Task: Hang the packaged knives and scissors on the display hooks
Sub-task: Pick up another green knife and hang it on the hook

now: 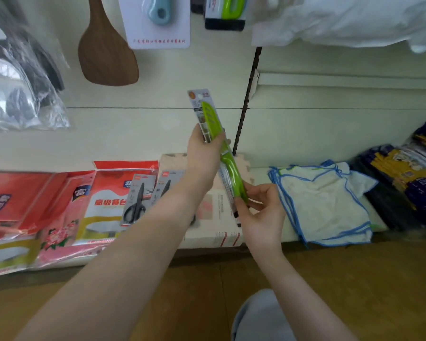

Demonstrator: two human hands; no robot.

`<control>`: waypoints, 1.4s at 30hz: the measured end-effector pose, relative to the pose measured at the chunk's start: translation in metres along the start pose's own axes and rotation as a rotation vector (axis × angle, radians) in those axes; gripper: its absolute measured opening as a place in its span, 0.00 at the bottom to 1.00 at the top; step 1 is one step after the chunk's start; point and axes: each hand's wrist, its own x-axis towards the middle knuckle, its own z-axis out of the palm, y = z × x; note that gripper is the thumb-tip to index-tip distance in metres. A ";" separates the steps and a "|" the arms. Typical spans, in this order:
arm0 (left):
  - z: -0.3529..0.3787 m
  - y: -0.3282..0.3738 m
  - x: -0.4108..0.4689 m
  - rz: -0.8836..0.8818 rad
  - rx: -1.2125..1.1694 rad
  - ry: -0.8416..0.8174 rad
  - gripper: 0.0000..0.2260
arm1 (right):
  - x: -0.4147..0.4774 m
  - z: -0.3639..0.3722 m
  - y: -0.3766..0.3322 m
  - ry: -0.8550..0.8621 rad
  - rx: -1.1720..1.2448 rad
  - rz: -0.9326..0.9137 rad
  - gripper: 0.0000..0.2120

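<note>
packaged green knife (218, 146) is held up in front of the pale back wall (145, 129), tilted, its card top toward the upper left and its handle end down to the right. open wall shows around its top end, with the wooden spatula (106, 52) and a carded blue-handled tool (159, 20) hanging well above it, and another green packaged item (228, 12) at the top edge. a dark slotted upright strip (244, 104) runs down the wall just right of the knife.

the left hand (203, 158) wraps the middle of the pack, thumb on the near left edge of the card and fingers curled round the far side, closed on it. the right hand (261, 210) pinches the lower handle end, thumb and fingertips closed on the bottom of the pack.

below, on the shelf (258, 173), two packaged scissors (136, 200) lie side by side on red and pink printed bags (59, 207), just left of the left forearm, the second pack partly hidden by it. a white box or sheet lies under the hands. white cloths with blue edging (327, 203) are stacked to the right, and dark blue and yellow packets (409, 178) lie beyond them. clear plastic bags (17, 89) hang at the far left, and a white plastic bag (354, 18) at the upper right. the shelf's front edge drops to a brown floor (354, 279).
</note>
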 end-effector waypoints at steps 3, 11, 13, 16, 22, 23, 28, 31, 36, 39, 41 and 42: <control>0.000 0.012 0.001 0.017 -0.065 -0.078 0.06 | 0.003 -0.001 -0.009 -0.029 -0.023 -0.026 0.12; -0.005 0.023 -0.016 0.037 0.089 -0.268 0.10 | 0.052 -0.004 -0.064 -0.080 0.283 -0.116 0.13; -0.006 0.029 -0.023 0.028 0.079 -0.309 0.11 | 0.063 -0.004 -0.078 -0.086 0.329 -0.123 0.12; -0.008 0.044 -0.030 0.049 0.077 -0.342 0.10 | 0.072 -0.003 -0.094 -0.090 0.384 -0.139 0.05; -0.006 0.088 -0.041 0.196 0.109 -0.325 0.07 | 0.075 -0.012 -0.138 -0.144 0.477 -0.264 0.04; -0.006 0.094 -0.043 0.233 0.117 -0.299 0.06 | 0.074 -0.015 -0.145 -0.158 0.510 -0.294 0.05; -0.007 0.138 -0.053 0.477 0.193 -0.258 0.09 | 0.072 -0.020 -0.188 -0.205 0.575 -0.493 0.06; -0.013 0.164 -0.052 0.632 0.276 -0.243 0.02 | 0.077 -0.022 -0.213 -0.202 0.602 -0.570 0.06; -0.020 0.214 -0.047 0.784 0.327 -0.213 0.04 | 0.091 -0.028 -0.256 -0.184 0.648 -0.694 0.06; -0.015 0.244 -0.042 0.895 0.375 -0.178 0.10 | 0.100 -0.030 -0.281 -0.102 0.591 -0.733 0.05; -0.010 0.261 -0.040 0.931 0.383 -0.138 0.10 | 0.104 -0.033 -0.294 -0.046 0.538 -0.730 0.05; -0.007 0.269 -0.039 0.939 0.394 -0.110 0.10 | 0.106 -0.035 -0.301 -0.038 0.530 -0.730 0.04</control>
